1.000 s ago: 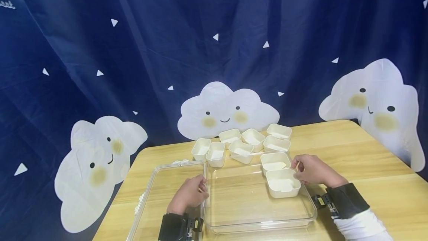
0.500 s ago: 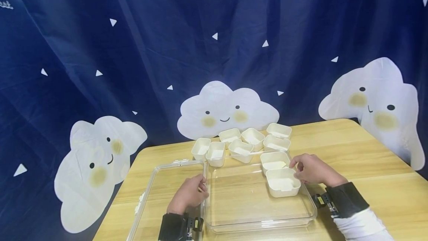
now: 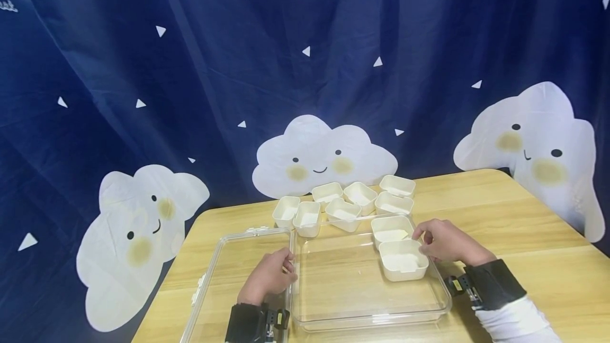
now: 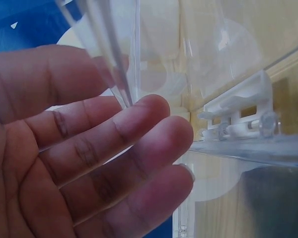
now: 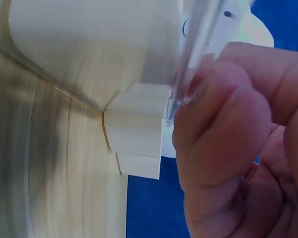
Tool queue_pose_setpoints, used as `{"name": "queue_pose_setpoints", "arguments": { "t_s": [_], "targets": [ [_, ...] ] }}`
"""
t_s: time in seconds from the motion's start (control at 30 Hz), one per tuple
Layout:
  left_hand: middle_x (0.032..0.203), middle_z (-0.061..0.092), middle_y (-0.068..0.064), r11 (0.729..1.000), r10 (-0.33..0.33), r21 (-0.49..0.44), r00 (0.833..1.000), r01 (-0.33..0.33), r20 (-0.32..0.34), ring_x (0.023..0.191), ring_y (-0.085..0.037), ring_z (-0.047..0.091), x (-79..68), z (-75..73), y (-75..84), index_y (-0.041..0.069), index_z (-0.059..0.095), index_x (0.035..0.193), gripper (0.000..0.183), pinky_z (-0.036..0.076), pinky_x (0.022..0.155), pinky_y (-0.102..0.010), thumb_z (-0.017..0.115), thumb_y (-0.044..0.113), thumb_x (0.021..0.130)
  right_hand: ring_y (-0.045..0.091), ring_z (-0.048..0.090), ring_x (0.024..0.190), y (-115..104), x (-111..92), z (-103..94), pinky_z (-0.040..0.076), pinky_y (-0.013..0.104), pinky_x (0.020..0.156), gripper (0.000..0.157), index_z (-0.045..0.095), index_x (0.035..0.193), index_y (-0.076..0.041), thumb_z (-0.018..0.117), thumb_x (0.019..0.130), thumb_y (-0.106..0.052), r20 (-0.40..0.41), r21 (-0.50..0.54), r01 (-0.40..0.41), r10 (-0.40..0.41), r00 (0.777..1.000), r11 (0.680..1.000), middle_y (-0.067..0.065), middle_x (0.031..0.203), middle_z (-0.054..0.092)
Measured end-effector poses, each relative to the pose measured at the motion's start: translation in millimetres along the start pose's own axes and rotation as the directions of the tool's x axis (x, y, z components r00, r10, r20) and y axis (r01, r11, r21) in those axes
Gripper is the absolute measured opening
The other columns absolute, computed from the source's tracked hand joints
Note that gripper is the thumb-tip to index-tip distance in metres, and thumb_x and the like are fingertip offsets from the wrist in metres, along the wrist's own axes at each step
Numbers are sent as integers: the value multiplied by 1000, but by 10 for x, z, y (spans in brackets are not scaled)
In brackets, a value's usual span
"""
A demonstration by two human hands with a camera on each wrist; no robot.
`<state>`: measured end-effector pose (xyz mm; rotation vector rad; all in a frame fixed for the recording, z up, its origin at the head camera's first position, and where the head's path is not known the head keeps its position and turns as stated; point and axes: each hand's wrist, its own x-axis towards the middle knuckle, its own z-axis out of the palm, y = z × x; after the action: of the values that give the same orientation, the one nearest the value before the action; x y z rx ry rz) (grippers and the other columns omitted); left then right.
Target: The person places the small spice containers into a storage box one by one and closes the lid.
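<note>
A clear plastic box (image 3: 333,290) lies on the table with two cream bins inside its right side, the rear bin (image 3: 388,225) and the front bin (image 3: 404,268). My left hand (image 3: 270,275) is at the box's left edge; in the left wrist view the clear rim (image 4: 124,91) passes between thumb and fingers, which pinch it. On the opposite side my right hand (image 3: 448,242) pinches the right rim (image 5: 181,89) between thumb and curled fingers, just beside the two bins. A small pale yellow piece (image 3: 405,234) shows in the rear bin.
Left of the box lies a clear lid (image 3: 223,250) with white clips (image 3: 197,289) on its edge. Several loose cream bins (image 3: 307,219) stand behind the box on the wooden table (image 3: 505,210). A dark blue curtain (image 3: 229,68) with clouds hangs at the back.
</note>
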<state>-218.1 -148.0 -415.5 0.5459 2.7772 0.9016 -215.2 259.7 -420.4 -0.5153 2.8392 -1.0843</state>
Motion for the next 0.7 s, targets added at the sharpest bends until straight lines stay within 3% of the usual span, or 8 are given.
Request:
{"name": "queue_pose_setpoints", "arguments": {
  "t_s": [0.7],
  "targets": [
    [86,62,-2,1000,0,-1,1000,0,5,74,-16,57,5,-4,6,-5,59,111,33,48,64,-33,71,1,80,11,53,48,30,1,3,43,26,47,16,63,91,-3,64,76,4,15,4,3,-3,1000,1000,-1,64,51]
  ]
}}
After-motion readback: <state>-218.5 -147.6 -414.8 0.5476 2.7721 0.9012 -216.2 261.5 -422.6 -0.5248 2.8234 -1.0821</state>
